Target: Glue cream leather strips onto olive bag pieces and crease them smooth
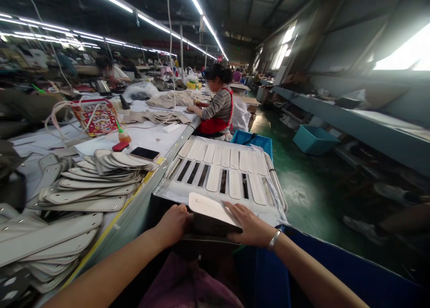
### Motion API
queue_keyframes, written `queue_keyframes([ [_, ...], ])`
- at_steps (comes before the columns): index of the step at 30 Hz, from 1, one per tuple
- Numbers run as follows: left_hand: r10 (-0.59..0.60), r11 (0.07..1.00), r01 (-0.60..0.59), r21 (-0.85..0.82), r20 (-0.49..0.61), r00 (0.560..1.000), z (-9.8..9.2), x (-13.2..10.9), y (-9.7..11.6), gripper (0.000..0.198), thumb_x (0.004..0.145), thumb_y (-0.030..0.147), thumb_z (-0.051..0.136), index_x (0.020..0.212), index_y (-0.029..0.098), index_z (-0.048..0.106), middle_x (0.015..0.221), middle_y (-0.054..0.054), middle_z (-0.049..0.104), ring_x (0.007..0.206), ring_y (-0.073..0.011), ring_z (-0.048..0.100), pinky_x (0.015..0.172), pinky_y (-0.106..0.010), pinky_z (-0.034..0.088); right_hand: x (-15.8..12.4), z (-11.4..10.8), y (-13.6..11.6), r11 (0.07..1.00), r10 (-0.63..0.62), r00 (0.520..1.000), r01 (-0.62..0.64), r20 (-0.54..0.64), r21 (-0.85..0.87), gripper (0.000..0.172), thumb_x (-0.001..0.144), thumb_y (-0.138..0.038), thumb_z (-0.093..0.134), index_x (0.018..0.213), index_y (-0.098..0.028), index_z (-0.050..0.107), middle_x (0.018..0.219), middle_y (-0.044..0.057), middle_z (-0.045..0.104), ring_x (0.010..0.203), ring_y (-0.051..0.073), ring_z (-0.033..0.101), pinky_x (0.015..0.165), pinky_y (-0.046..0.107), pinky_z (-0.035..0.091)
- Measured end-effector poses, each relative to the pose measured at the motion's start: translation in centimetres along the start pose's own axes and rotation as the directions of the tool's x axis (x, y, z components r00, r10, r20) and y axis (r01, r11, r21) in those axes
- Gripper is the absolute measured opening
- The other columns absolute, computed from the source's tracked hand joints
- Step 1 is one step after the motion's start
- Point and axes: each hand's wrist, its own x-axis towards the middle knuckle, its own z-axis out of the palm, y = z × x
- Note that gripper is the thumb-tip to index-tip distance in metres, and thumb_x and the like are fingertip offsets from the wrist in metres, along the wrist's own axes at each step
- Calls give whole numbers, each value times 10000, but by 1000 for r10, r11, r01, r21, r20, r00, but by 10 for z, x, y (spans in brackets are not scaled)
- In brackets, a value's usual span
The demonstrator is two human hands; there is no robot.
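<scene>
My left hand (173, 225) and my right hand (250, 225) both grip a stack of flat white-faced cut pieces (211, 214) held low in front of me. The left hand's fingers curl round the stack's left end. The right hand lies over its right side, fingers pressed on the top piece, a bracelet on the wrist. Just beyond the stack lies a white tray (168, 192) carrying rows of narrow white strips (231, 164) set side by side.
Piles of long grey-white cut pieces (87, 187) cover the worktable on the left, with a black phone (144, 153) and a patterned bag (96, 115). A person in a red apron (218, 109) works farther along. Blue bins (251, 140) stand on the green floor.
</scene>
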Motion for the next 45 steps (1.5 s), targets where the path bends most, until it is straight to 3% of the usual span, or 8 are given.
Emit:
queue_keyframes([
  [8,-124,988,128,81,-55,991,-4,-21,-12,279,718,259,592,984,185,630,1027,-110,601,993,-298,513,820,-408,405,22,10,-14,973,-78,990,49,-120,-227,946,604,-460,679,1402,-265,209,1109,99,468,907,248,500,834,408,397],
  [13,-481,860,408,-306,-226,847,5,-63,-37,391,760,342,540,1098,146,518,965,-71,570,906,-203,544,828,-329,431,28,28,-21,884,-187,965,82,-186,-461,948,628,-544,669,1409,-329,177,1106,120,468,907,278,483,772,412,391],
  [17,-633,683,495,-536,-98,768,34,-74,-39,529,776,470,506,1191,149,439,926,-64,592,815,-197,580,774,-329,457,27,39,-20,816,-246,942,74,-229,-573,919,663,-608,619,1415,-310,180,1075,150,486,903,295,476,756,422,386],
  [21,-612,639,449,-624,-60,788,49,-65,-37,451,783,435,517,1156,185,465,1000,-73,617,925,-217,587,827,-321,446,33,51,-25,775,-311,933,137,-184,-617,871,703,-664,524,1416,-287,198,979,124,517,780,255,484,679,394,396],
  [27,-602,414,481,-773,164,781,49,-58,-38,429,809,343,453,1219,246,375,687,34,537,410,-110,512,352,-210,422,32,60,-23,731,-375,914,186,-158,-656,699,796,-609,437,1398,-307,253,914,101,521,692,219,484,580,342,376],
  [32,-623,346,458,-819,165,765,50,-60,-37,414,800,268,448,1207,248,373,614,69,465,364,-81,468,306,-162,373,33,58,-20,737,-396,916,276,-63,-618,785,726,-642,518,1390,-301,273,918,94,526,685,214,498,592,342,393],
  [40,-585,747,533,-397,-12,811,32,-55,-37,563,743,120,442,1293,205,352,589,36,556,596,-159,586,581,-237,414,47,63,-29,774,-307,948,297,78,-559,789,689,-685,518,1360,-317,323,978,119,545,696,223,525,586,344,396],
  [45,-434,900,435,13,98,895,14,-47,-36,630,771,142,428,1376,168,254,816,-90,662,757,-256,626,663,-332,430,49,63,-31,831,-213,974,223,79,-510,790,686,-693,509,1367,-369,275,1043,121,522,800,270,531,617,369,405],
])
